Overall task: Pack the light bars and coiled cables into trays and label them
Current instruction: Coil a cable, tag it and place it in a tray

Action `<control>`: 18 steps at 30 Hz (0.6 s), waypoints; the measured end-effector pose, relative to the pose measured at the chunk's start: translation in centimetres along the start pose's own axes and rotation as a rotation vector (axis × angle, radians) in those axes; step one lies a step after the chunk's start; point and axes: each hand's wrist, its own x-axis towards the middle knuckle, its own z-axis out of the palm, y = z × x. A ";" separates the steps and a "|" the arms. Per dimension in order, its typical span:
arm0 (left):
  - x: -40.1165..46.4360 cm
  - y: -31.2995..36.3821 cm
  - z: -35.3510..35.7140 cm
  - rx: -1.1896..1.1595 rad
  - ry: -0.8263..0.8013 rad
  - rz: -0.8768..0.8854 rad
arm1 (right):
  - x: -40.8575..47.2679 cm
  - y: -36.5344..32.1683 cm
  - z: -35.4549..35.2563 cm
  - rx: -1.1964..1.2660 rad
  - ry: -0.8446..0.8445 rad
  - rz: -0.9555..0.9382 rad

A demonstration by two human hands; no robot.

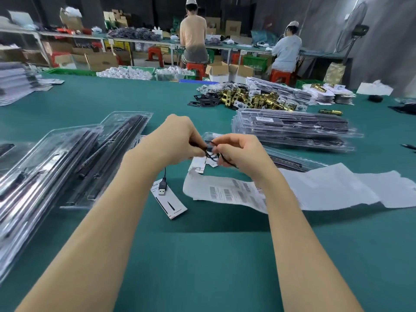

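Both hands up over the green table (213, 255), meeting around centre frame. Left hand (177, 140) has fingers curled, pinching a thin black cable (211, 152); right hand (238, 152) curled round the other side of the same cable, a loop of it trailing out under the fingers. Cable is held off the table, between the two hands. Its USB plug (162, 189) hangs down at 7 o'clock from the hands, lying on a small printed card (172, 202).

Directly below the right wrist: a strip of barcode labels (227, 193), flat on the table, with white backing paper (337, 190) running out to 3 o'clock.

At 9 o'clock: clear trays (56, 158) with black light bars (126, 131) in them, laid at a slant, overlapping. At 2 o'clock: a stack of closed clear packs (292, 129). Another tray partly hidden behind the right hand, contents hard to read.

Further back at 1 o'clock: pile of brass hardware (254, 99). Two people sit on red stools at the far bench, backs turned.
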 end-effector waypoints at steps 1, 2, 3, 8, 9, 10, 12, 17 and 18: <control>0.2 0.0 0.3 0.023 0.083 0.017 | 0.1 0.1 -0.2 0.116 0.008 0.026; 0.4 -0.1 0.7 0.028 0.166 0.033 | 0.0 0.2 -0.3 0.222 0.021 0.046; 0.6 -0.1 1.4 0.012 0.243 0.047 | -0.2 0.2 -0.4 0.314 0.027 0.060; 0.4 0.3 4.8 -0.328 0.453 0.014 | 0.0 0.1 0.4 0.322 0.060 0.210; 0.5 0.0 5.1 -0.437 0.418 -0.015 | 0.2 -0.1 0.3 0.343 0.033 0.266; 0.5 -0.3 5.2 -0.565 0.366 -0.046 | 0.0 -0.2 0.1 0.384 -0.002 0.289; 0.4 -0.7 5.0 -0.811 0.254 -0.084 | 0.1 0.2 -0.2 0.408 0.054 0.264; 0.3 -0.8 4.5 -1.096 -0.005 -0.122 | -0.4 1.5 -1.3 0.038 0.076 -0.221; 0.2 -1.0 4.3 -1.145 -0.057 -0.147 | -0.4 1.4 -1.5 0.078 0.037 -0.220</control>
